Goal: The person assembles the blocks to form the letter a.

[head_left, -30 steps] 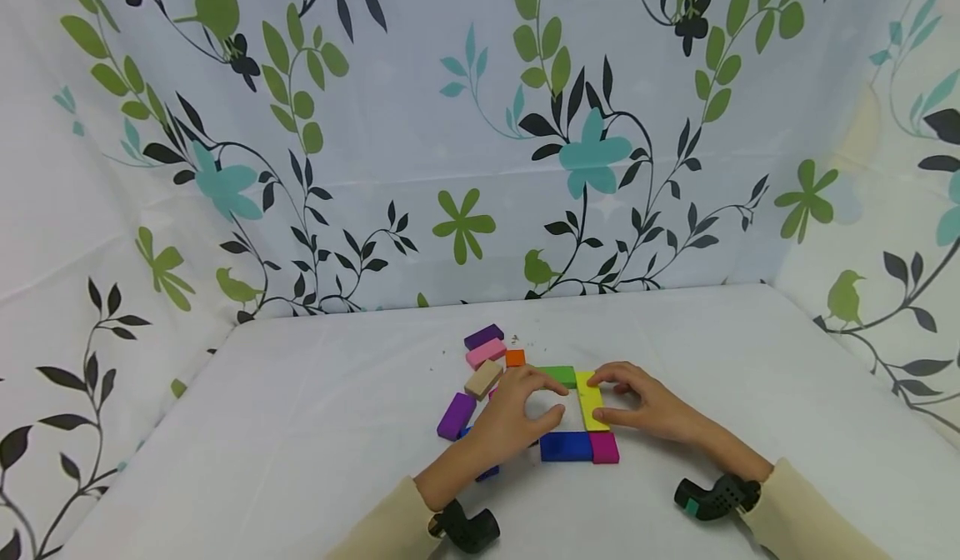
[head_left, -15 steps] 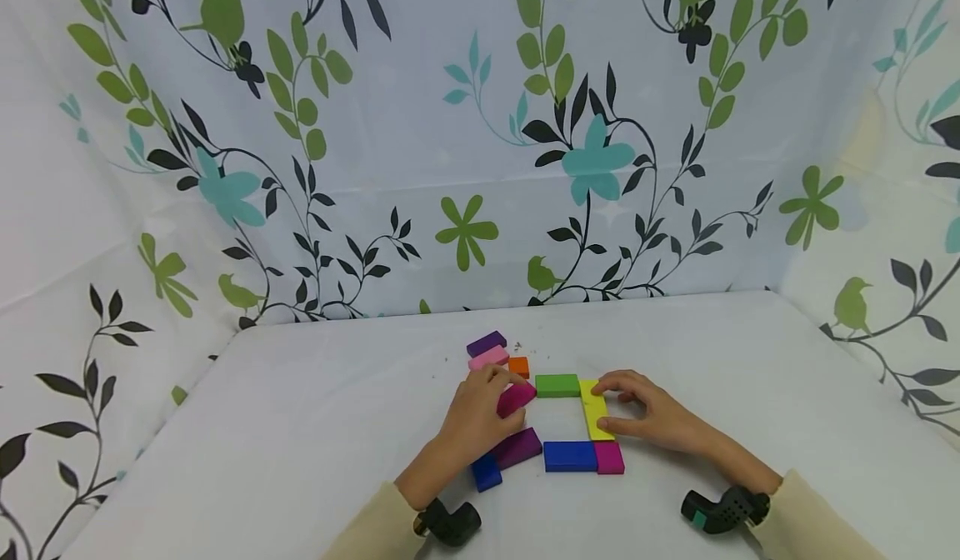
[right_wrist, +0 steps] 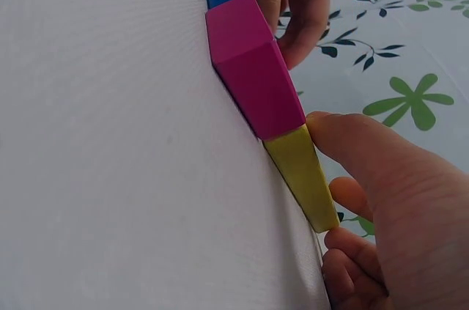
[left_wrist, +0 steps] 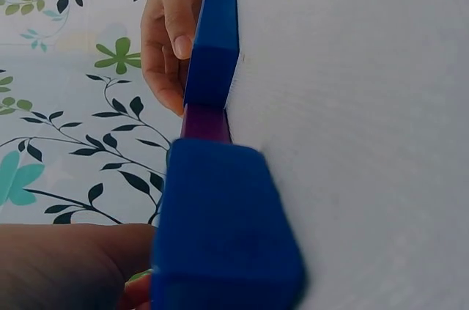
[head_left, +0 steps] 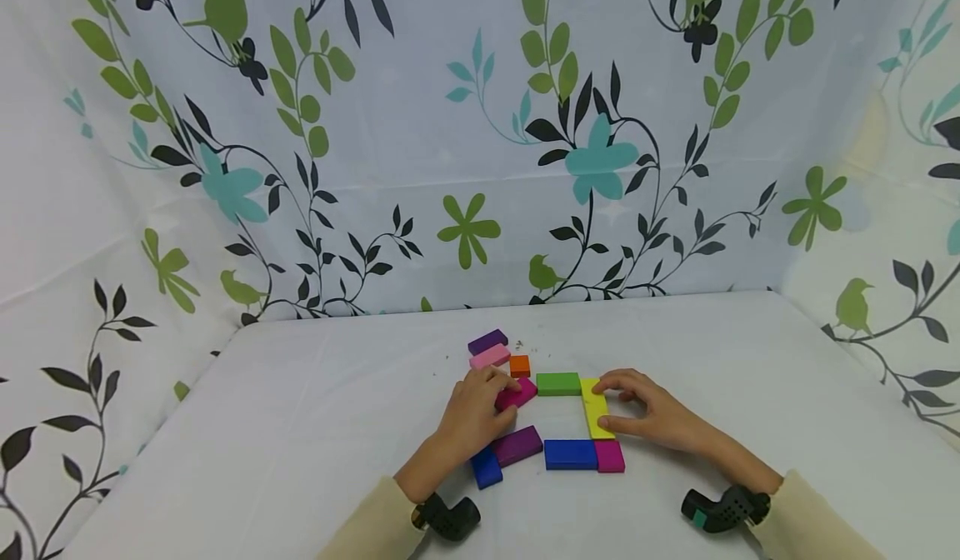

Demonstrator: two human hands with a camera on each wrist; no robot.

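In the head view my left hand (head_left: 471,412) pinches a magenta block (head_left: 522,392) between thumb and fingers, just left of a green block (head_left: 557,384). My right hand (head_left: 652,407) grips a yellow block (head_left: 594,406), thumb near its front end and fingers near the back. The yellow block runs from the green block down to a small magenta block (head_left: 610,456), which adjoins a blue block (head_left: 570,454). A dark purple block (head_left: 518,445) lies at a slant left of that, meeting another blue block (head_left: 487,467). In the right wrist view the right thumb touches the yellow block (right_wrist: 302,171) at its corner.
Behind the left hand lie an orange block (head_left: 520,366), a pink block (head_left: 490,357) and a violet block (head_left: 488,342). Everything sits on a white-covered table (head_left: 337,427), with a leaf-and-bird patterned cloth (head_left: 405,127) hanging behind it.
My left hand has moved left from over the blocks' middle and taken hold of the magenta block, which now lies flatter than half a second ago. The right hand stays at the yellow block.
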